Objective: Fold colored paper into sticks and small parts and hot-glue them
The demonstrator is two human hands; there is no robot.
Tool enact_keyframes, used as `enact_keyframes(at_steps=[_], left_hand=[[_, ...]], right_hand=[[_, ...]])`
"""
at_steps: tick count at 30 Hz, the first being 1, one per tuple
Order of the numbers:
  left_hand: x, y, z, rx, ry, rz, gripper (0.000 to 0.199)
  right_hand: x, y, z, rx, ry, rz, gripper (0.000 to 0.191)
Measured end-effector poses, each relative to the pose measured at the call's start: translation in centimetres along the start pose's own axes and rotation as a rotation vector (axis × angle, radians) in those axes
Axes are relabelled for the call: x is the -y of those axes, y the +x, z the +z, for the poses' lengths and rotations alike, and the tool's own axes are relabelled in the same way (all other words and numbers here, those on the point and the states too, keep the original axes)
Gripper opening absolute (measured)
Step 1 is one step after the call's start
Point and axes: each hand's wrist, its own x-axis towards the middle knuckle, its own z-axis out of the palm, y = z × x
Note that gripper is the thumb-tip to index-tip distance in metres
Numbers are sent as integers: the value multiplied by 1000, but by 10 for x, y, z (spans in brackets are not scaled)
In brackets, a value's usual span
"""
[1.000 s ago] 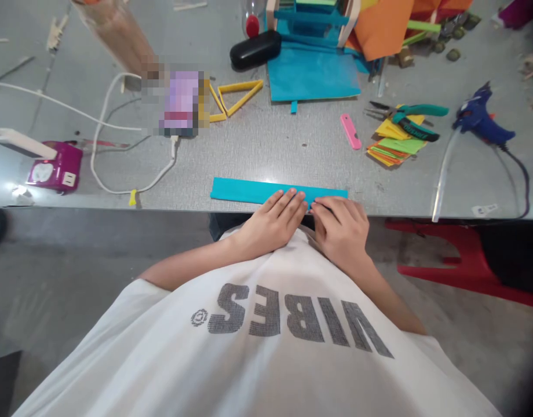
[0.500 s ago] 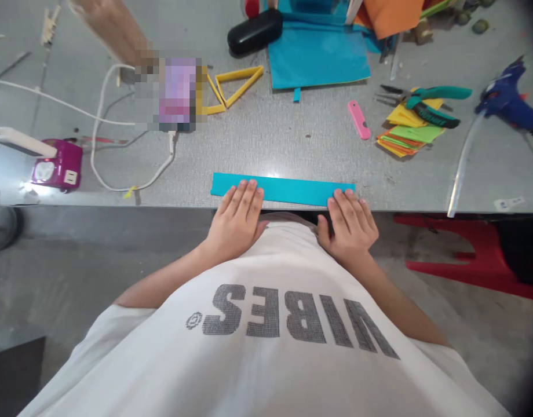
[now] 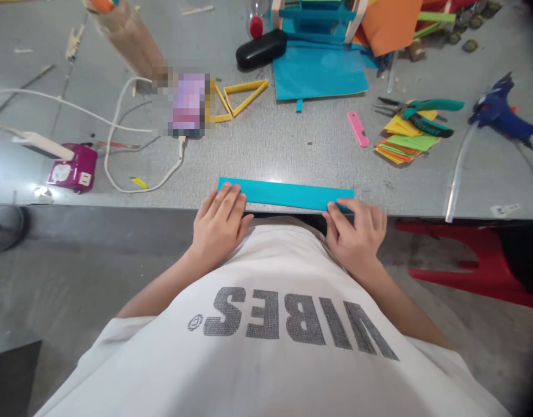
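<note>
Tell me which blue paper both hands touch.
The long, narrow strip, touched by both the left hand and right hand; the wider blue sheet lies farther back, touched by neither.

Phone screen (image 3: 189,104) blurry, blue strip (image 3: 288,193) partly under left hand (image 3: 218,223).

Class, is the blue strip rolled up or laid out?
Laid out: the blue strip stretches lengthwise on the table, left hand and right hand at opposite ends.

One head-worn camera looked forward and steeply down, from close above the white shirt (image 3: 232,376), onto the surface (image 3: 266,147).
</note>
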Motion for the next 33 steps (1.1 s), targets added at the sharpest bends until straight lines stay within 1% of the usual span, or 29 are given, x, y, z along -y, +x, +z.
enact_keyframes(at_steps=[2, 5, 7, 9, 11, 13, 15, 18, 20, 22, 25, 28, 31, 33], left_hand=[[-4, 8, 2, -1, -35, 5, 37], [-7, 14, 3, -29, -66, -45, 22], [-7, 17, 1, -31, -79, -71, 19], [-6, 21, -3, -27, -93, -104, 22], [-3, 27, -8, -15, -137, -151, 25], [1, 33, -13, 17, -196, -214, 23], [7, 39, -16, 60, -232, -285, 22], [18, 42, -19, 121, -269, -366, 22], [22, 43, -20, 141, -298, -402, 21], [23, 43, -22, 134, -301, -428, 22], [19, 43, -25, 131, -269, -447, 23], [12, 44, -25, 131, -248, -480, 20], [9, 44, -22, 116, -263, -516, 9], [8, 42, -20, 99, -268, -507, 6]], right_hand=[[-1, 4, -4, 17, -16, -23, 18], [-6, 10, -11, 7, -27, -76, 11], [-10, 14, -15, 5, -20, -110, 10], [-13, 20, -20, 49, 5, -107, 13], [-15, 26, -23, 132, 54, -64, 18], [-17, 34, -26, 212, 129, -10, 24], [-20, 41, -27, 252, 198, 26, 25], [-22, 50, -27, 288, 252, 62, 22], [-24, 56, -28, 337, 269, 104, 19], [-25, 61, -29, 398, 280, 169, 15], [-27, 68, -31, 473, 319, 294, 7], [-29, 72, -32, 512, 384, 375, 6], [-28, 71, -31, 504, 396, 369, 7], [-26, 69, -30, 479, 375, 348, 6]])
